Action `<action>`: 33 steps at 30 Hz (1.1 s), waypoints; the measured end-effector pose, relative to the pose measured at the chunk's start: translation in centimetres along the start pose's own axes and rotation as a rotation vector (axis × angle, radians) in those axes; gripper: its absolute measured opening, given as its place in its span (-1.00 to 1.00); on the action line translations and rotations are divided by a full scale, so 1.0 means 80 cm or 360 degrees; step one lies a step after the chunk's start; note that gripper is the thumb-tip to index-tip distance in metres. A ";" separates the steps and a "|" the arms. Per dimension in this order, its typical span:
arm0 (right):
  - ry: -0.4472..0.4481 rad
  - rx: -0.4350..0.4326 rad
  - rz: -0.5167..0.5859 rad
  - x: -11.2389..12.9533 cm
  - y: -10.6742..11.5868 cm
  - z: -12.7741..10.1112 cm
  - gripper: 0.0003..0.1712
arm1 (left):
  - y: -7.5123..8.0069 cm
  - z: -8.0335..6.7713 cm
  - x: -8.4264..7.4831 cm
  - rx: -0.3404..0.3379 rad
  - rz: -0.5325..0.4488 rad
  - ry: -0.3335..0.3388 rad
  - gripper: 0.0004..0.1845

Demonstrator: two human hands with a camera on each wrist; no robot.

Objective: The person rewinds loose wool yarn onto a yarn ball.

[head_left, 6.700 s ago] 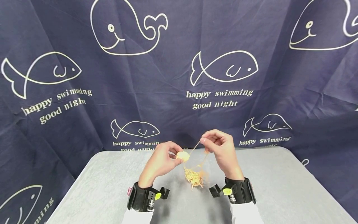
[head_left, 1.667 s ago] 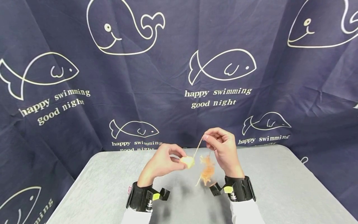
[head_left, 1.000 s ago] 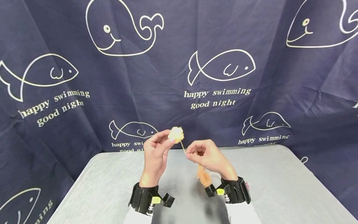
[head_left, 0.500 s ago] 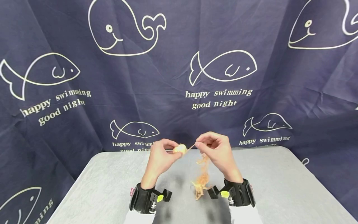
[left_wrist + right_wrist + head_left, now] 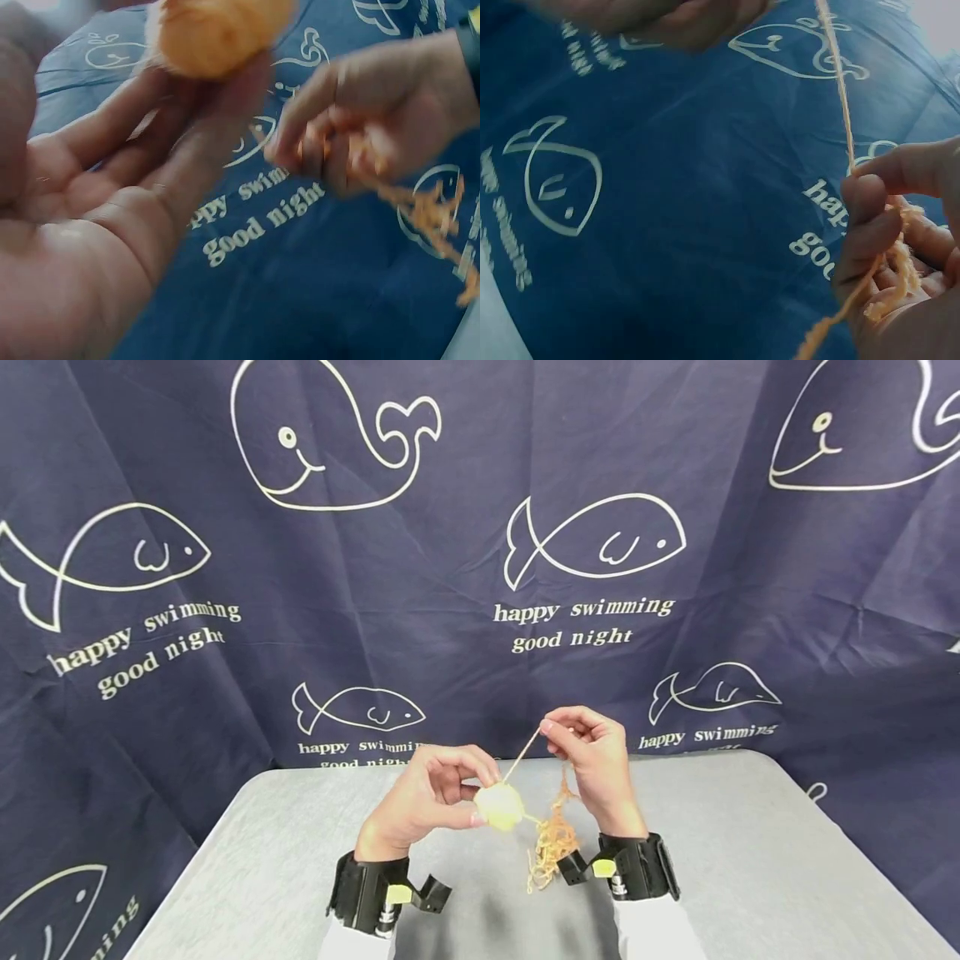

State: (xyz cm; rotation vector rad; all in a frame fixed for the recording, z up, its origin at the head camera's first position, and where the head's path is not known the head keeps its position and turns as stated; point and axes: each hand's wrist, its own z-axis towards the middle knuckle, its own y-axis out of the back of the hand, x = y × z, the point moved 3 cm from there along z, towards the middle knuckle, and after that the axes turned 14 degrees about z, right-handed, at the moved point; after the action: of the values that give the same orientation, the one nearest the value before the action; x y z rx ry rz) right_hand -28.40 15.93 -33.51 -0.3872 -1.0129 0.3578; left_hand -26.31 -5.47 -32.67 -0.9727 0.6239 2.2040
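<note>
A small pale yellow ball of yarn (image 5: 500, 807) sits between the thumb and fingers of my left hand (image 5: 427, 793); in the left wrist view the yarn ball (image 5: 221, 37) looks orange. From it a taut strand (image 5: 522, 753) slants up to my right hand (image 5: 592, 756), whose thumb and index finger pinch it. In the right wrist view the strand (image 5: 844, 97) runs into that pinch, and more yarn passes through the curled fingers. A loose tangle of yarn (image 5: 555, 839) hangs below my right hand, partly behind the wrist camera.
Both hands are above a light grey table (image 5: 285, 852). A dark blue curtain (image 5: 450, 568) with white whale and fish drawings and lettering hangs behind it. Black straps with small cameras (image 5: 633, 867) circle both wrists.
Over the last second my left hand has lowered the ball, and my right hand has risen with the strand. The large tangle below the ball earlier now hangs under my right hand.
</note>
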 end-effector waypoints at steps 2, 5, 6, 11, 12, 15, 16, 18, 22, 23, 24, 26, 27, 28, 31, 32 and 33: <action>-0.0009 0.0086 -0.0187 -0.005 -0.002 -0.001 -0.89 | 0.000 0.003 -0.001 -0.0160 -0.0063 -0.0096 -0.70; -0.0026 0.0270 -0.0474 -0.011 -0.007 -0.003 -0.91 | 0.002 0.007 0.001 -0.0497 -0.0170 -0.0139 -0.64; -0.0036 0.0341 -0.0554 -0.012 -0.009 -0.004 -0.93 | 0.003 0.007 0.001 -0.0631 -0.0205 -0.0137 -0.62; -0.0065 0.0707 -0.0797 -0.014 -0.023 -0.012 -0.86 | 0.007 0.009 0.004 -0.1276 -0.0350 -0.0063 -0.66; -0.0069 0.0773 -0.0810 -0.013 -0.026 -0.015 -0.86 | 0.007 0.010 0.004 -0.1391 -0.0354 -0.0043 -0.69; -0.0062 0.0910 -0.0822 -0.010 -0.034 -0.020 -0.82 | 0.010 0.009 0.010 -0.1655 -0.0270 -0.0020 -0.79; -0.0061 0.0938 -0.0813 -0.008 -0.036 -0.022 -0.81 | 0.011 0.009 0.012 -0.1721 -0.0203 -0.0012 -0.82; -0.0051 0.0964 -0.0763 -0.003 -0.040 -0.025 -0.81 | 0.013 0.007 0.016 -0.1807 0.0000 0.0000 -0.83; -0.0021 0.0930 -0.0522 0.010 -0.041 -0.026 -0.82 | 0.015 0.004 0.021 -0.1755 0.0555 0.0046 -0.75; 0.0003 0.0896 -0.0463 0.014 -0.040 -0.025 -0.83 | 0.015 0.003 0.021 -0.1697 0.0698 0.0064 -0.74; 0.0034 0.0854 -0.0403 0.017 -0.039 -0.025 -0.86 | 0.015 0.003 0.021 -0.1619 0.0827 0.0087 -0.74; 0.0096 0.0738 -0.0309 0.023 -0.035 -0.021 -0.90 | 0.016 0.001 0.022 -0.1430 0.1026 0.0153 -0.74; 0.0122 0.0674 -0.0258 0.026 -0.032 -0.020 -0.92 | 0.016 0.001 0.022 -0.1323 0.1110 0.0208 -0.74; 0.0137 0.0598 -0.0199 0.027 -0.029 -0.018 -0.93 | 0.017 0.000 0.022 -0.1201 0.1159 0.0266 -0.74; 0.0129 0.0364 0.0034 0.030 -0.020 -0.012 -0.91 | 0.017 -0.002 0.023 -0.0807 0.1145 0.0459 -0.75; 0.0113 0.0291 0.0123 0.029 -0.017 -0.010 -0.88 | 0.016 -0.003 0.023 -0.0672 0.1117 0.0511 -0.76; 0.0097 0.0221 0.0205 0.028 -0.015 -0.008 -0.84 | 0.016 -0.004 0.022 -0.0537 0.1074 0.0549 -0.76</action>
State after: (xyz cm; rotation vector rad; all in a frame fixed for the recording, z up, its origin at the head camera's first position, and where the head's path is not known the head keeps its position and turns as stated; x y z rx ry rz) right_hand -26.60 15.86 -31.58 -0.3364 -0.8999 0.5264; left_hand -27.99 -5.89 -34.04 -1.5064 0.8457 2.8187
